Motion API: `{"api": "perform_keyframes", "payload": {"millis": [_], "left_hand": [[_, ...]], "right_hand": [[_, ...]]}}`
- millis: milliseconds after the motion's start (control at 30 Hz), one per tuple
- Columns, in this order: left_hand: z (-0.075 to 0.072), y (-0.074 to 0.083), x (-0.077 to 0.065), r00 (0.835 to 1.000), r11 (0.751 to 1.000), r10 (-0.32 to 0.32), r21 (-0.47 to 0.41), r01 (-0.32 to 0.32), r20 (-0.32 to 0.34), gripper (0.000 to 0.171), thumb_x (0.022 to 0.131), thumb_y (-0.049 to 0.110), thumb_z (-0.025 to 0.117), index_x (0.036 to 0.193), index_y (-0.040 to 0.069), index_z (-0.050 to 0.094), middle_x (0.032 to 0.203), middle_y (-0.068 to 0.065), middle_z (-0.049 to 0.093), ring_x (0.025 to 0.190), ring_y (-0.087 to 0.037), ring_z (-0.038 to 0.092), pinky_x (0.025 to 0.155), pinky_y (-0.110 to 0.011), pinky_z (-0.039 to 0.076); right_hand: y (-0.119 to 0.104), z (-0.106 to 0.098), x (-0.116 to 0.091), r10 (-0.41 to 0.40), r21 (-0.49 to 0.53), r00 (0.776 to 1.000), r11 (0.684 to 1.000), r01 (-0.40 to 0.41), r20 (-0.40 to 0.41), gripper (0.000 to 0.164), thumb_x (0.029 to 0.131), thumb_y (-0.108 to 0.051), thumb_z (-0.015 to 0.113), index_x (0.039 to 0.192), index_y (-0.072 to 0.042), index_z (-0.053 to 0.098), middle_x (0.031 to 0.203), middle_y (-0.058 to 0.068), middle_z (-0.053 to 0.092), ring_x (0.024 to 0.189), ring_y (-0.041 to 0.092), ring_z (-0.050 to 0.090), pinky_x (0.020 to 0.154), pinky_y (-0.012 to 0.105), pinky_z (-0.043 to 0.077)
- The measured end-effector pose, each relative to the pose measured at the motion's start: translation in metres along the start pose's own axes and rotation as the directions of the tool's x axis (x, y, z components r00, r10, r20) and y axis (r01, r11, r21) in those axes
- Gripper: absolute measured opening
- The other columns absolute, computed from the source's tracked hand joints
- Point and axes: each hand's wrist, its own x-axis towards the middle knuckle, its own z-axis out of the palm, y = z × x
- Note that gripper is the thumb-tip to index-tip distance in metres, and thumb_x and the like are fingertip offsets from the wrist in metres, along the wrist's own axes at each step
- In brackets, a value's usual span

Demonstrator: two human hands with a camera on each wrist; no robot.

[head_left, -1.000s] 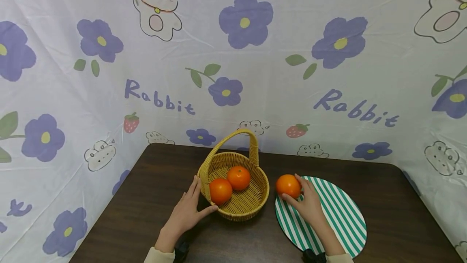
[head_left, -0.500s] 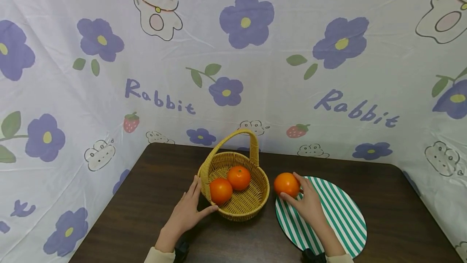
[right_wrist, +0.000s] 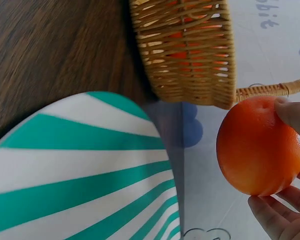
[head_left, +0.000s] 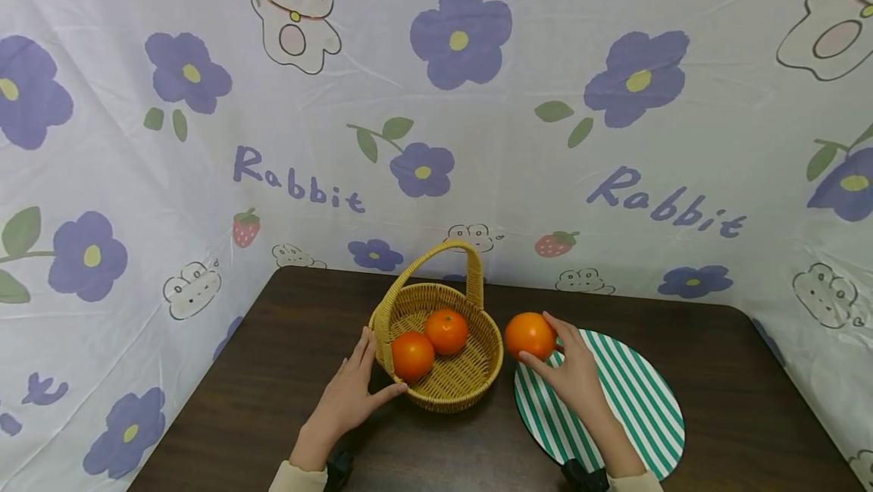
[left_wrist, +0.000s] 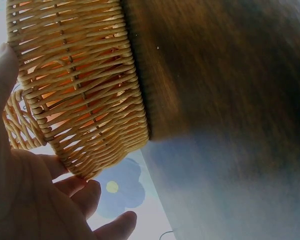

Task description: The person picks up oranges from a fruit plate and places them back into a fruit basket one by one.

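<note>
A yellow woven basket with a tall arched handle stands on the dark table, two oranges inside, a front one and a back one. My left hand rests against the basket's left side, fingers spread and fairly straight, thumb at the rim. My right hand pinches a third orange between thumb and fingers, just right of the basket. In the right wrist view this orange is raised above the level of the striped disc. Through the weave, the left wrist view shows orange color.
A round green-and-white striped disc lies on the table beneath the right forearm. A white cloth printed with rabbits and purple flowers hangs behind the table and along its sides.
My right hand has lifted the orange up from the striped disc and carried it slightly left toward the basket. The left hand and basket have stayed put.
</note>
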Motion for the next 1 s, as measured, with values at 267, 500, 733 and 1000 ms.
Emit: {"api": "perform_keyframes", "payload": {"millis": [267, 500, 733, 1000], "left_hand": [[-0.001, 0.001, 0.000, 1.000, 1.000, -0.007, 0.000, 0.007, 0.005, 0.104, 0.076, 0.076, 0.047, 0.150, 0.019, 0.002, 0.157, -0.004, -0.001, 0.138, -0.028, 0.027, 0.112, -0.052, 0.018], [0.000, 0.000, 0.001, 1.000, 1.000, -0.008, -0.002, 0.008, 0.008, 0.104, 0.075, 0.076, 0.047, 0.150, 0.019, 0.001, 0.157, -0.004, -0.001, 0.138, -0.028, 0.026, 0.112, -0.052, 0.019], [0.001, -0.001, 0.001, 1.000, 1.000, -0.011, -0.004, 0.011, 0.007, 0.105, 0.075, 0.076, 0.047, 0.150, 0.019, 0.002, 0.157, -0.003, -0.002, 0.138, -0.027, 0.026, 0.112, -0.052, 0.018], [0.001, -0.002, 0.001, 0.999, 0.999, -0.035, 0.014, 0.034, 0.027, 0.106, 0.073, 0.080, 0.043, 0.149, 0.023, -0.003, 0.156, 0.001, -0.006, 0.139, -0.024, 0.024, 0.113, -0.048, 0.017]], "right_hand": [[-0.018, -0.001, 0.004, -0.017, 0.031, 1.000, 0.999, 0.017, 0.000, 0.074, 0.074, -0.028, 0.079, 0.137, -0.008, 0.045, 0.128, 0.015, 0.048, 0.111, 0.031, 0.052, 0.085, 0.049, 0.051], [-0.028, 0.003, 0.005, -0.027, 0.073, 0.999, 0.997, 0.025, 0.033, 0.074, 0.075, -0.031, 0.078, 0.138, -0.009, 0.044, 0.130, 0.012, 0.047, 0.110, 0.029, 0.053, 0.086, 0.048, 0.051], [-0.037, 0.007, 0.004, -0.067, 0.081, 0.997, 0.995, 0.064, 0.039, 0.073, 0.075, -0.030, 0.077, 0.137, -0.010, 0.044, 0.129, 0.011, 0.048, 0.110, 0.027, 0.055, 0.086, 0.044, 0.051], [-0.044, 0.017, 0.003, -0.107, 0.086, 0.993, 0.991, 0.102, 0.056, 0.073, 0.074, -0.032, 0.077, 0.137, -0.012, 0.045, 0.128, 0.009, 0.049, 0.106, 0.023, 0.056, 0.083, 0.040, 0.053]]}}
